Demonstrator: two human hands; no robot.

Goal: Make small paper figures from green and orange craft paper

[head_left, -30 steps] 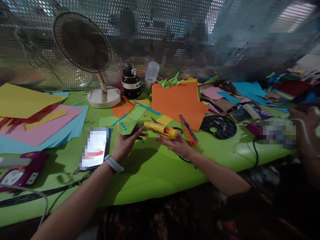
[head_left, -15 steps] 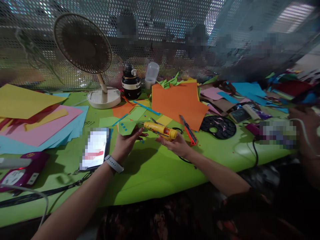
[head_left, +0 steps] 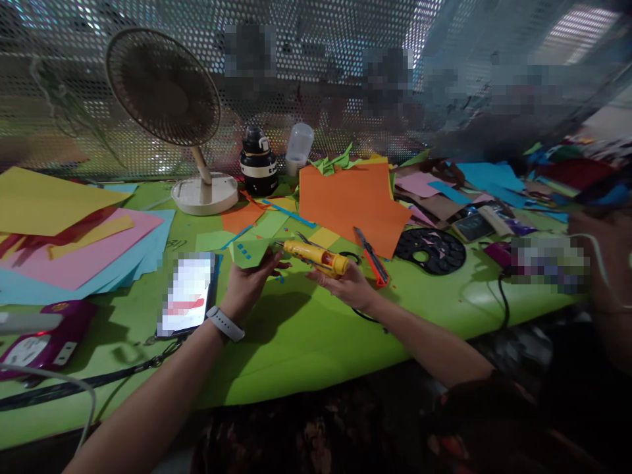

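My left hand [head_left: 251,282] grips a folded green paper piece [head_left: 248,253] with small blue squares stuck on its face. In my right hand [head_left: 347,283] is a yellow hot glue gun [head_left: 316,256], its nozzle pointing left at the edge of the green paper. Whether the nozzle touches the paper I cannot tell. The right fingers wrap under the gun's handle, and its trigger is hidden. A red utility knife [head_left: 374,259] lies just right of the gun. Beyond it sits a black paint palette [head_left: 431,251] with paper scraps in its wells.
A phone [head_left: 190,294] lies left of my left wrist. Coloured paper sheets [head_left: 64,204] are stacked at the far left, above a purple device [head_left: 49,339]. Behind stand a fan [head_left: 168,89], a black bottle [head_left: 259,164] and orange paper [head_left: 348,197]. Another person's hand [head_left: 600,243] is at the right.
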